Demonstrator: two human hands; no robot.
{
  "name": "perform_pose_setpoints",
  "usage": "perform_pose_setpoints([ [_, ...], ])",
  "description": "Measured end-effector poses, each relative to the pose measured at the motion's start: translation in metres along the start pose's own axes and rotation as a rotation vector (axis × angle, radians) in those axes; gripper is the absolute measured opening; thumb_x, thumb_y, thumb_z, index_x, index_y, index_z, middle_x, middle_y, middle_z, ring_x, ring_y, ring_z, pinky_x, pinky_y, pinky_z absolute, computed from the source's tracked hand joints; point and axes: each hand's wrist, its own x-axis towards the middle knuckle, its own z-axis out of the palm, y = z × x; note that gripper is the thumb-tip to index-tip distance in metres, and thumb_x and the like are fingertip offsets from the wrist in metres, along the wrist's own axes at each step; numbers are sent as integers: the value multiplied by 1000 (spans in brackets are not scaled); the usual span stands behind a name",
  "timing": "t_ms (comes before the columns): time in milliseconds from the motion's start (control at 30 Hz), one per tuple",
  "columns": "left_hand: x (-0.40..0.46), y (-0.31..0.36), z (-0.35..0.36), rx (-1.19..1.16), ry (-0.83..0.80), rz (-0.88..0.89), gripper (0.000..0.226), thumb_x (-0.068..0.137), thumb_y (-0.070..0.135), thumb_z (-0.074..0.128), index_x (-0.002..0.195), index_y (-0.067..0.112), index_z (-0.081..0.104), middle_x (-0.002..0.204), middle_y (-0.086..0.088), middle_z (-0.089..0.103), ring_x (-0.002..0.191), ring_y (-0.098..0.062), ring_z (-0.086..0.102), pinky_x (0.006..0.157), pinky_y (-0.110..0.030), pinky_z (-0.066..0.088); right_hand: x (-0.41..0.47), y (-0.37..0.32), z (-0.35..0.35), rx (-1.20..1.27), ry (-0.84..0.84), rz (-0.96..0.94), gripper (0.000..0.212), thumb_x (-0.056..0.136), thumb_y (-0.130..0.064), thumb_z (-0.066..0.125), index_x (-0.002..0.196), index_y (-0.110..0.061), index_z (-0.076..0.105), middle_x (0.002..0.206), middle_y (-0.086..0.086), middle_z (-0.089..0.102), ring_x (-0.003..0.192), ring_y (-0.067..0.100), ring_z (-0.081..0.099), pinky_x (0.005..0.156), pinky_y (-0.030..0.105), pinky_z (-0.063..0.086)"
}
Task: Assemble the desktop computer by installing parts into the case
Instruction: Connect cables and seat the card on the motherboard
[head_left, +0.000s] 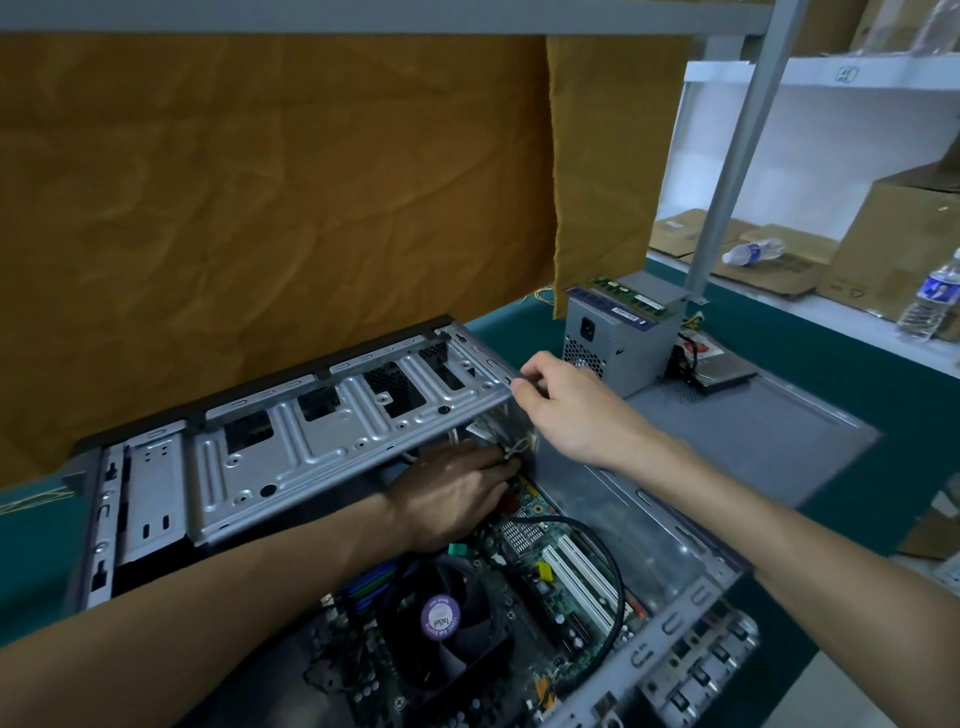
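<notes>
Right hand (558, 402) pinches drive cage (332, 447) — lifted

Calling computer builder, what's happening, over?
Right hand grips raised drive cage corner. Left hand reaches under it among white wires, grasp hidden. Power supply waits outside case.

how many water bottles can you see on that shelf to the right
2. One water bottle lies on its side on flattened cardboard further back; another bottle stands upright at the frame's right edge. Boxes could hide more.
</notes>
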Motion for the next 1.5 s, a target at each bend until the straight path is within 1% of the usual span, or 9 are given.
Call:
perform_pose_setpoints([
  [200,3,-3,-6,-51,40,36,42,108,32,37,141,20,58,127,-2,63,111,-22,60,96,-34,46,-6,-7,-5,-19,-19,-12,25,107,-42,42,111,-20,53,79,-1,68,75,17,63,67,41,52],
  [400,3,-4,-1,-133,3,30,39,108,31,39,141,21,57,133,0,60,120,-17,55,106,-33,40,-13,-14,-5,-225,-21,-92,27,108,-39,39,107,-13,49,81,5,63,69,27,62,59,40,44],
  [600,6,-5,-5,-70,-17,29,44,105,33,33,143,24,54,138,1,57,124,-20,55,103,-34,42,-16,-18,-9,-247,-28,-80,28,108,-37,39,110,-12,50,91,10,66,79,33,64,72,47,53],
  [700,6,-2,-6,-62,-38,31,43,105,31,35,140,21,56,138,-1,57,124,-20,55,106,-37,42,-16,-18,-8,-245,-20,-76,27,108,-37,39,109,-12,50,91,10,66,79,33,64,72,48,53],
  [867,8,-6,-11,-151,-53,28,43,107,29,36,146,21,52,144,-1,53,127,-21,52,108,-31,40,-15,-17,-8,-234,-20,-64,27,108,-38,40,110,-13,50,93,10,66,81,33,64,74,49,54],
  [1000,5,1,-7,-18,-46,18,44,107,32,28,146,23,47,141,-1,51,121,-19,55,105,-36,40,-14,-14,-7,-215,-20,-56,27,107,-39,41,112,-14,51,92,8,66,79,31,64,72,48,54],
  [1133,-2,6,-2,-102,-35,7,49,109,31,24,152,14,40,148,-8,46,131,-22,48,112,-33,36,-12,-12,-7,-182,-12,-56,30,107,-39,42,119,-14,52,89,5,66,78,28,64,69,44,52],
  [1267,-7,7,-2,-152,27,-1,49,109,36,22,147,16,46,136,-6,50,115,-23,54,103,-33,44,-11,-10,-5,-169,-4,-55,30,107,-41,43,119,-15,52,88,5,66,76,28,63,65,41,49],
  [1500,-1,0,-7,-83,30,20,44,108,32,32,144,19,54,130,-3,59,112,-22,58,98,-36,47,-10,-8,-5,-127,-11,-50,35,106,-41,45,127,-13,53,92,5,68,84,28,64,68,40,46],
])
